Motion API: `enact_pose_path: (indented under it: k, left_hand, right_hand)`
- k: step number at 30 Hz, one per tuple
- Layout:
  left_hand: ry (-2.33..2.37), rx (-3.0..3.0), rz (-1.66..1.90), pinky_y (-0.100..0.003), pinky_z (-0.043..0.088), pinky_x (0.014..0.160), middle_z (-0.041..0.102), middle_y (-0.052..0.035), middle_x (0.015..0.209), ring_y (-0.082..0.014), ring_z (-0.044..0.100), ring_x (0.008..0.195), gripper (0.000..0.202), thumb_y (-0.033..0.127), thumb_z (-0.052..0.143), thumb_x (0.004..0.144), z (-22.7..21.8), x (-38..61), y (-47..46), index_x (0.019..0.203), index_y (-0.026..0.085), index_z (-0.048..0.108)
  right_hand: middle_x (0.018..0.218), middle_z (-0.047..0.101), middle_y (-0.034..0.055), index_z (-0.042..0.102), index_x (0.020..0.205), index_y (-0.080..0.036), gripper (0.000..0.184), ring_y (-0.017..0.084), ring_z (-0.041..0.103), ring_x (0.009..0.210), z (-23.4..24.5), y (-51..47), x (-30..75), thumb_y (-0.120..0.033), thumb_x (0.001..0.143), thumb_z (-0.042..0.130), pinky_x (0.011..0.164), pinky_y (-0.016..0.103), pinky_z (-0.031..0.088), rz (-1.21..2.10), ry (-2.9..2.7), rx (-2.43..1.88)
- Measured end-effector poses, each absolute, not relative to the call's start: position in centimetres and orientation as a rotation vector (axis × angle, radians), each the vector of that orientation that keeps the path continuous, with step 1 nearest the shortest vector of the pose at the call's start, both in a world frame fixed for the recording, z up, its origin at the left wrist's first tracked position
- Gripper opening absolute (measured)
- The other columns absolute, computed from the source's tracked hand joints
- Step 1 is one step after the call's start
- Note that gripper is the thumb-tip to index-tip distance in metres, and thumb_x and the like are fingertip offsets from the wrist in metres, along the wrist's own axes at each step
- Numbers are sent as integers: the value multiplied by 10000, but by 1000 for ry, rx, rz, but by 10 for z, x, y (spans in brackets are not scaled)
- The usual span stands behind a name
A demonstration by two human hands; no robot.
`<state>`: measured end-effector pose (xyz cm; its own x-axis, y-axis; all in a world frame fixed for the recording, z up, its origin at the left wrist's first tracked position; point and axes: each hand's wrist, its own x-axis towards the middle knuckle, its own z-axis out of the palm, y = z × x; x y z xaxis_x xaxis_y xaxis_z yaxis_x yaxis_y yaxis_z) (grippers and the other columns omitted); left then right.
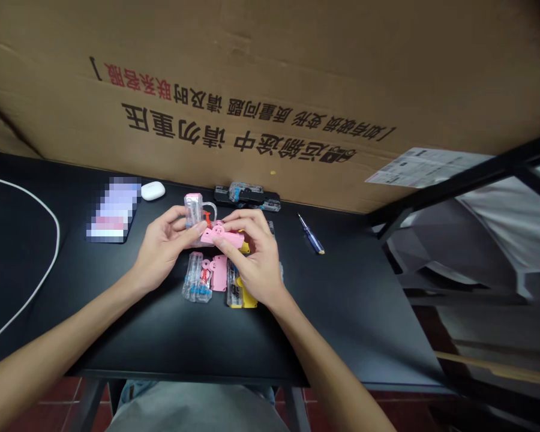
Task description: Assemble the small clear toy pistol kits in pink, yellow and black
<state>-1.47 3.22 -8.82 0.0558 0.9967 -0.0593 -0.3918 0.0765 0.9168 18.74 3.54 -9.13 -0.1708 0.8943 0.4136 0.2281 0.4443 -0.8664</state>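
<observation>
In the head view, a pink-and-clear toy pistol [225,239] is held between both hands, above the middle of the black table [153,336]. The left hand [164,243] pinches its left end, thumb in front and fingers behind, beside the upright clear section [193,207]; the right hand [256,255] grips the pink section with its thumb against the near face and fingers over the top. That pink section lies with its long axis running left to right, dipping slightly rightward, roughly square to the clear section, so the left hand is nearer the clear section and the right nearer the pink end. A small red piece [207,219] shows between the two sections. Just below, toward the person, lie a second pink toy [219,273] and, under the right hand, a yellow toy [249,294]. A screwdriver [312,235] lies apart to the right.
</observation>
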Motion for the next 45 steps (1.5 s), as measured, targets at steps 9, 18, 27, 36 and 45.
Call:
enact_pose_path:
  k: [9, 18, 27, 36, 45]
  left_hand:
    - [895, 848, 1267, -364, 783, 821, 914, -73, 1035, -253, 905, 888, 373, 362, 1020, 884, -88, -15, 32, 1139, 195, 804]
    - [899, 825, 1239, -335, 770, 773, 915, -67, 974, -230, 892, 797, 394, 360, 1042, 853, -84, -17, 31, 1114, 189, 802]
    - [937, 844, 1230, -306, 760, 753, 916, -64, 970, -227, 896, 802, 456, 384, 1060, 823, -86, -16, 33, 1112, 172, 777]
    - [967, 902, 1252, -324, 771, 831, 916, -63, 1013, -217, 897, 840, 453, 396, 1044, 837, -82, -15, 31, 1131, 173, 782]
    - [1103, 932, 1315, -400, 771, 893, 898, -78, 1056, -265, 887, 979, 514, 473, 1051, 793, -84, -19, 35, 1118, 183, 778]
  right_hand:
    - [1219, 773, 51, 781, 1108, -317, 81, 275, 744, 1165, -88, 36, 188, -320, 1051, 838, 1049, 519, 629, 772, -1707, -915]
    - [1185, 803, 54, 776, 1116, -312, 60, 266, 771, 1121, -81, 36, 192, -302, 1073, 817, 1020, 506, 642, 686, -1787, -892]
    - [1139, 813, 42, 775, 1089, -288, 61, 246, 783, 1077, -85, 39, 191, -257, 1068, 822, 987, 465, 654, 660, -1798, -872]
    - [1160, 814, 38, 770, 1100, -290, 61, 241, 788, 1098, -86, 39, 190, -243, 1083, 805, 999, 462, 652, 648, -1805, -886]
    - [1148, 803, 38, 760, 1087, -275, 58, 237, 779, 1085, -89, 42, 194, -243, 1078, 808, 981, 454, 653, 570, -1806, -919]
